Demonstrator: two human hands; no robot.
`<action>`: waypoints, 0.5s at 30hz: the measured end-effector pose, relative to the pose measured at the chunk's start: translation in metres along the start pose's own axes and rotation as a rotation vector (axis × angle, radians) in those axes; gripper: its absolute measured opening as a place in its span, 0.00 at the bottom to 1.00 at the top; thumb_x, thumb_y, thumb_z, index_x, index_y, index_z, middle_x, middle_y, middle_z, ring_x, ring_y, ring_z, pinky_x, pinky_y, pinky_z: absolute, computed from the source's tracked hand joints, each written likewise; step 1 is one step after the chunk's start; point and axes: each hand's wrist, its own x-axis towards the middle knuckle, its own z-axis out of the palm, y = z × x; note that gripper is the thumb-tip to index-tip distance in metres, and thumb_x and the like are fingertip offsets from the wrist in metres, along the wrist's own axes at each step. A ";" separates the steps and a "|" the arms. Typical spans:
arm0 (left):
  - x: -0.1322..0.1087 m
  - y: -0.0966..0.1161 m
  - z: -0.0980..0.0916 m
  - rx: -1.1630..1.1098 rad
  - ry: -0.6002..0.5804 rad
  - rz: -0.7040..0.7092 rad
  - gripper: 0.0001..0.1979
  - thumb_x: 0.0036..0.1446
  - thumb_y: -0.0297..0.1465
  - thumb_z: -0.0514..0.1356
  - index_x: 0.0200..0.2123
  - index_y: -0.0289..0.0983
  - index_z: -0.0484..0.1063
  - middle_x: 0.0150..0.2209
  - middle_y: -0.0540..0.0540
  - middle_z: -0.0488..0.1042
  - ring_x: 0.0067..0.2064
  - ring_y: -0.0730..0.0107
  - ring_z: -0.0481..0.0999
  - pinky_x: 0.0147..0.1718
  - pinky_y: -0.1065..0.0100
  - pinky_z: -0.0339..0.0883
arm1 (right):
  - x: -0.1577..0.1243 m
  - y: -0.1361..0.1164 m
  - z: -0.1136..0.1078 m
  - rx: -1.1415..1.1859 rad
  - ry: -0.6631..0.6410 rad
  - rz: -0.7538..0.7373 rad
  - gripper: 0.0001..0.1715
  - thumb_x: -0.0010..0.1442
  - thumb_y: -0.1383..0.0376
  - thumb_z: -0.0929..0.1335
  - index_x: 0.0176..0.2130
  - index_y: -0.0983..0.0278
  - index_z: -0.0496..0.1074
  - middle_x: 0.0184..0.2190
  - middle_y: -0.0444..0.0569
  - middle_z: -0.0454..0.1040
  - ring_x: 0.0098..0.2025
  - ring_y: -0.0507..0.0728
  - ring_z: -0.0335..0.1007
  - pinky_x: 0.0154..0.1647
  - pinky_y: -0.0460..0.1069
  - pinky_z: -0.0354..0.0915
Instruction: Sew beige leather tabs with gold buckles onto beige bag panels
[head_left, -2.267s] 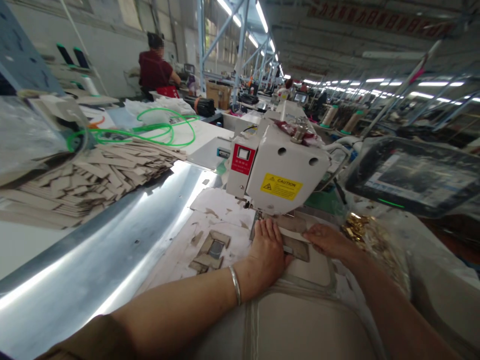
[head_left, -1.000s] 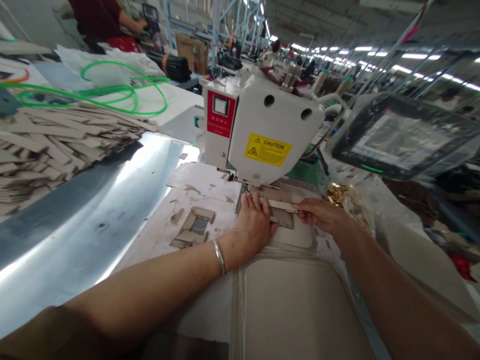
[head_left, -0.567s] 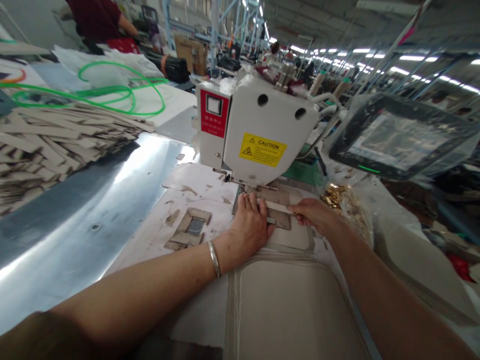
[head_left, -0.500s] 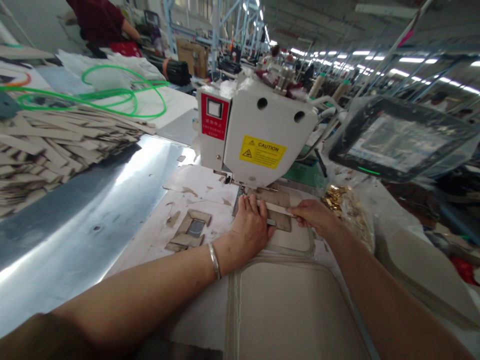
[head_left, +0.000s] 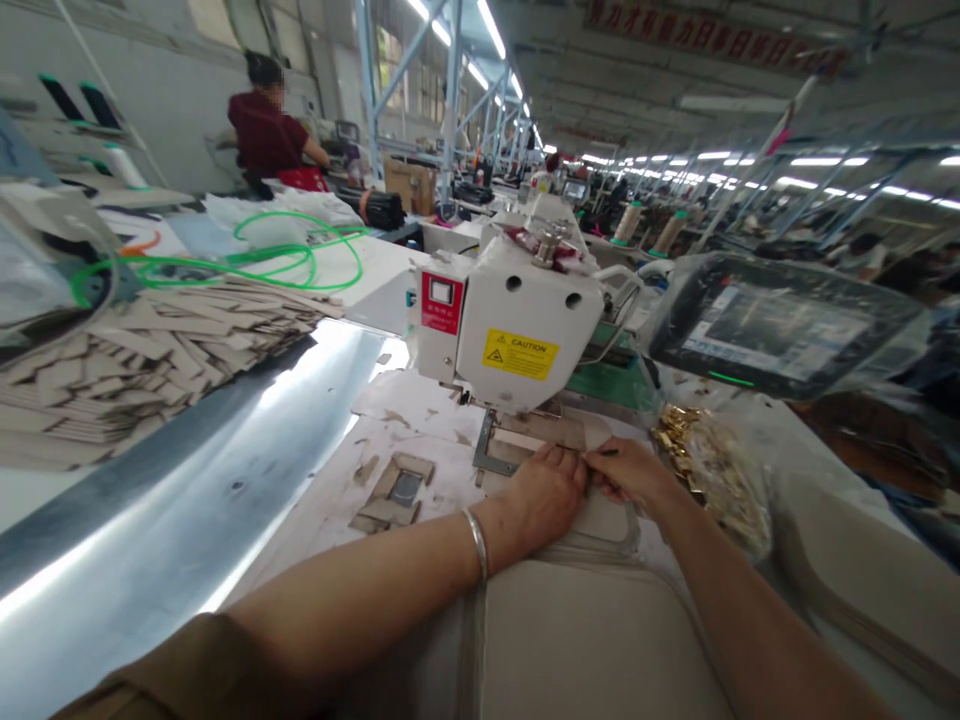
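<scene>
A pale narrow leather-like strip [head_left: 517, 438] lies inside a dark metal clamp frame [head_left: 487, 462], under the head of a white sewing machine [head_left: 517, 340]. My left hand [head_left: 546, 495] rests palm down over the strip's right part, its fingers lying close together on it. Beside it, my right hand [head_left: 628, 472] is closed in a pinch around the strip's right end; a thin dark edge shows at the fingertips. Beneath both hands is a beige rounded panel [head_left: 611, 520]. A stack of similar panels [head_left: 585, 640] lies nearer to me.
Many loose strips [head_left: 172, 350] are heaped at the left beyond a shiny metal surface [head_left: 262, 440]. A small square piece assembly [head_left: 401, 490] lies left of the clamp. Gold metal parts in a plastic bag [head_left: 705, 470] and a control screen [head_left: 780, 320] stand right. A person [head_left: 262, 130] sits behind.
My left hand has slid right along the strip, up close to my right hand, uncovering the clamp frame's left corner. My right hand stays near the strip's right end. The view has tilted upward.
</scene>
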 end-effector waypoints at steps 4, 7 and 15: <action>-0.015 -0.012 -0.008 0.031 -0.027 -0.150 0.21 0.63 0.41 0.56 0.46 0.26 0.71 0.43 0.33 0.74 0.49 0.51 0.72 0.53 0.55 0.62 | 0.003 0.005 0.002 0.031 -0.021 -0.005 0.09 0.62 0.66 0.68 0.31 0.63 0.64 0.13 0.41 0.69 0.12 0.48 0.61 0.14 0.42 0.58; -0.036 -0.027 -0.014 0.094 0.010 -0.258 0.22 0.61 0.44 0.58 0.43 0.28 0.72 0.42 0.34 0.74 0.48 0.51 0.72 0.52 0.54 0.62 | 0.003 0.007 0.002 0.076 -0.023 -0.009 0.08 0.63 0.67 0.68 0.33 0.63 0.63 0.13 0.41 0.68 0.12 0.49 0.62 0.14 0.43 0.60; -0.054 -0.037 -0.005 0.083 0.086 -0.246 0.19 0.63 0.39 0.58 0.49 0.29 0.69 0.46 0.38 0.72 0.49 0.53 0.70 0.54 0.58 0.62 | 0.002 0.000 -0.010 0.111 -0.181 0.086 0.06 0.64 0.71 0.63 0.33 0.64 0.63 0.16 0.44 0.71 0.15 0.50 0.67 0.19 0.44 0.65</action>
